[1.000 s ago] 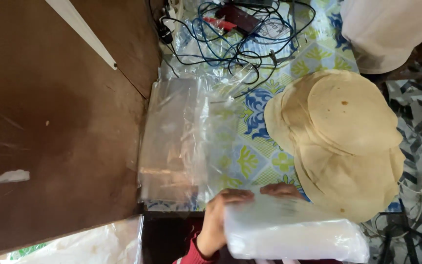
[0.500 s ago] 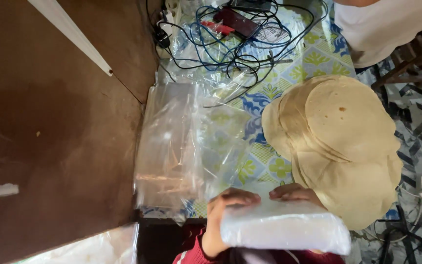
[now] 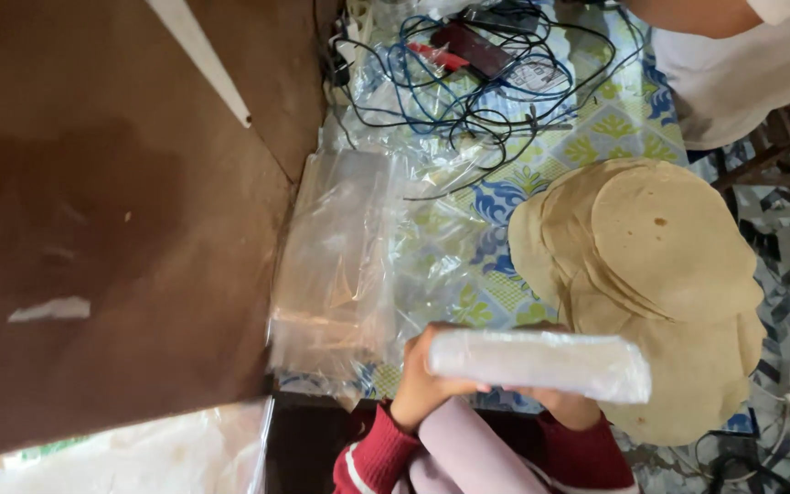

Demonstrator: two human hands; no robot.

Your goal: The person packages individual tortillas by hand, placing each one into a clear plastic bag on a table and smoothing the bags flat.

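Both of my hands hold a flat packet of translucent white plastic (image 3: 541,364), seen almost edge-on just above the near table edge. My left hand (image 3: 424,377) grips its left end, thumb on top. My right hand (image 3: 567,406) supports it from below, mostly hidden by the packet. Both wrists wear red ribbed sleeves. A spread stack of round tan flatbreads (image 3: 660,265) lies right behind and to the right of the packet. To the left of the packet rests a pile of clear plastic bags (image 3: 336,265).
The table has a blue, green and white patterned cloth (image 3: 505,197). A tangle of dark and blue cables with a black device (image 3: 468,69) lies at the far end. Another person in a white shirt (image 3: 742,64) stands at the upper right. A brown panel (image 3: 93,229) borders the left.
The packet has tilted from lying broad-side to nearly edge-on and moved up and away from me, toward the flatbreads. My hands stayed on it.
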